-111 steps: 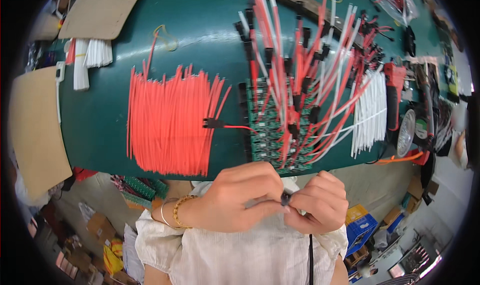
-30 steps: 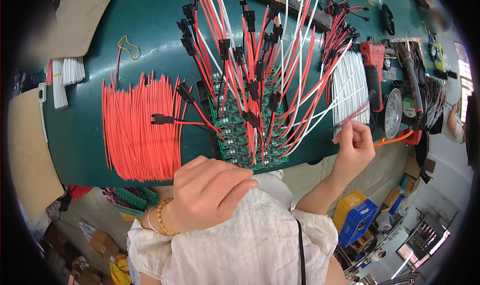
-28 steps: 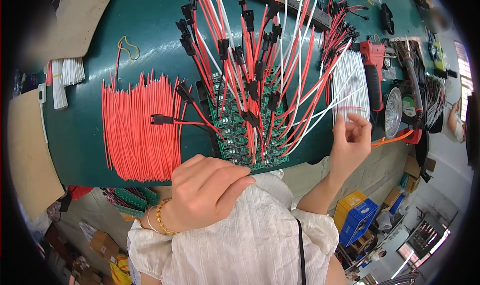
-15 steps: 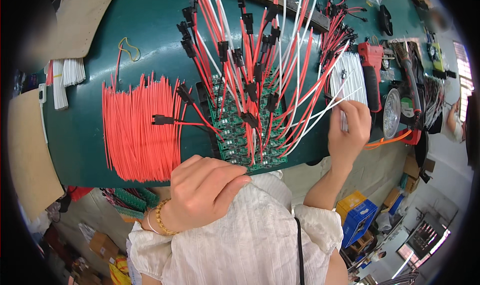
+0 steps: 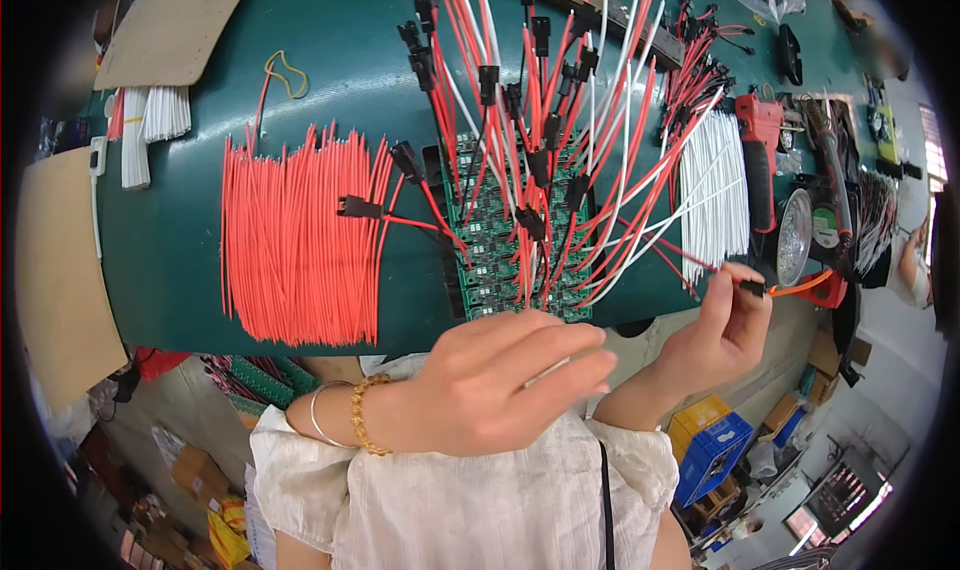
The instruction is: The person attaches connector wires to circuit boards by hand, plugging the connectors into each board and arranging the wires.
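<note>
My right hand (image 5: pixel 715 335) is at the table's near edge, just below a bundle of white wires (image 5: pixel 712 195). Its thumb and forefinger pinch a small black connector (image 5: pixel 752 288) with a thin red wire running up and left. My left hand (image 5: pixel 500 390) hovers loosely curled below a green circuit board panel (image 5: pixel 490 250). A thin white strip shows between its fingers; I cannot tell whether it is gripped. Many red and white leads with black connectors (image 5: pixel 540 120) fan up from the panel.
A wide bundle of cut red wires (image 5: pixel 295 235) lies left on the green table (image 5: pixel 180 260). A red tool (image 5: pixel 760 155), a round reel (image 5: pixel 795 235) and cables sit at the right. Cardboard sheets (image 5: pixel 60 260) lie far left. Blue crates (image 5: pixel 715 445) stand on the floor.
My right hand has drawn back from the white wire bundle toward the table edge and now pinches a black connector. My left hand stays almost still.
</note>
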A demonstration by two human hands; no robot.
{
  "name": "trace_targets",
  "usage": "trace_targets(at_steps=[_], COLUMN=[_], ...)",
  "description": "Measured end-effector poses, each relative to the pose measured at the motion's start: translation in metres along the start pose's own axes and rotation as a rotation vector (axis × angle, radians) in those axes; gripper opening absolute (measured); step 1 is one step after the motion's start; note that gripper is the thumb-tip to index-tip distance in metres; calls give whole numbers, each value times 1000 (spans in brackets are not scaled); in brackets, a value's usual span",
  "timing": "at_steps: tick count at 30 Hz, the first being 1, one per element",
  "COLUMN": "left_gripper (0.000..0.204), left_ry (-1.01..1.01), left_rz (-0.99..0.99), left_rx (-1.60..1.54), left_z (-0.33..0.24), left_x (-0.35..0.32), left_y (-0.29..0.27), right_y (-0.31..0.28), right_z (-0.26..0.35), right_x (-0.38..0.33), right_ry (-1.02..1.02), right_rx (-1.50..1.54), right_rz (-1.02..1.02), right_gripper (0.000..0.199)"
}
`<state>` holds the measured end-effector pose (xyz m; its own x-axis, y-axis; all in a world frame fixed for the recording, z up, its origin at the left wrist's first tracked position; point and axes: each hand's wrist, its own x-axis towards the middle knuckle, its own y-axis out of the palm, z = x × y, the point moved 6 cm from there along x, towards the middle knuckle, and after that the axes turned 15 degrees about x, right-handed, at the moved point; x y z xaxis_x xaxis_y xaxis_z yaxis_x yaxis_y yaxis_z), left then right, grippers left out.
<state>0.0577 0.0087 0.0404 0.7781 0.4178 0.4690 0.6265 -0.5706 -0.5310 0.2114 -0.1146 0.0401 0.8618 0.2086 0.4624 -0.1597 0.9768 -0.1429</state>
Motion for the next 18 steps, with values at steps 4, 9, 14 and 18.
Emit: trace_targets(at_steps=[4,9,14,18], left_gripper=[35,32,19,8], left_ry=[-7,-2,-154,-699], left_rz=[21,-142,13,335], left_rx=[13,102,-181,-871], left_z=[0,-4,9,26], left_x=[-6,2,-12,-30], left_y=[2,-5,-10,-6], right_y=[-24,-12,26,59], right_z=[-5,20,30,26], right_x=[9,-4,-23,-42], right_ry=[-57,-20,166,392], right_rx=[128,446,672,666], right_rz=[-73,175,477,809], right_gripper=[5,5,15,11])
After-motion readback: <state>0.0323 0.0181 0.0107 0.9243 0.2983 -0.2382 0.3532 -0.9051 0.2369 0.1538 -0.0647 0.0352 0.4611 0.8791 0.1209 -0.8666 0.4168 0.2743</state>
